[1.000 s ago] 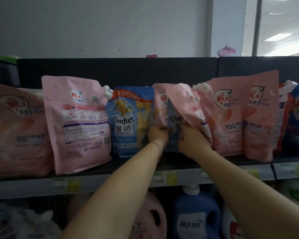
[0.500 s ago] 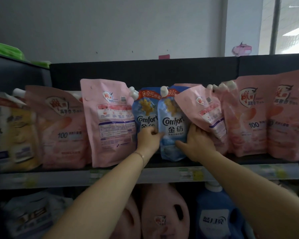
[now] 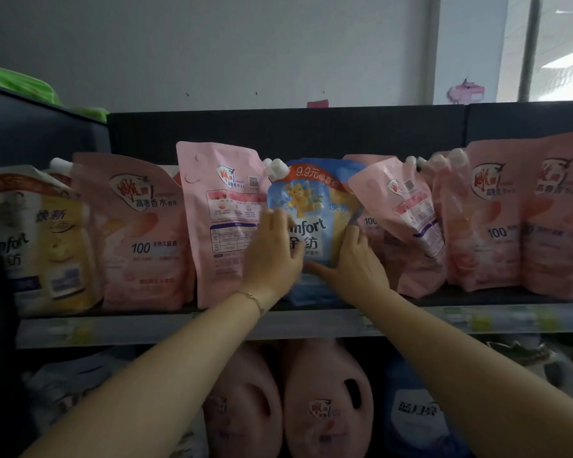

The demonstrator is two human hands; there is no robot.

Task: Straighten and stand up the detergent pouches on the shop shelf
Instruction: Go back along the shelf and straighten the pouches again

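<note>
Left hand (image 3: 273,256) curls its fingers over the left edge of the blue pouch (image 3: 318,200), which stands mid-row on the shelf (image 3: 179,325), long axis near twelve o'clock. Right hand (image 3: 356,264) clasps its lower right side. The film looks glossy and soft. At three o'clock, nearer the right hand, a pink pouch (image 3: 407,219) leans toward eleven.

A pink jug (image 3: 328,401) stands beside a blue jug (image 3: 414,424) below; green packaging (image 3: 14,84) lies top left.
</note>
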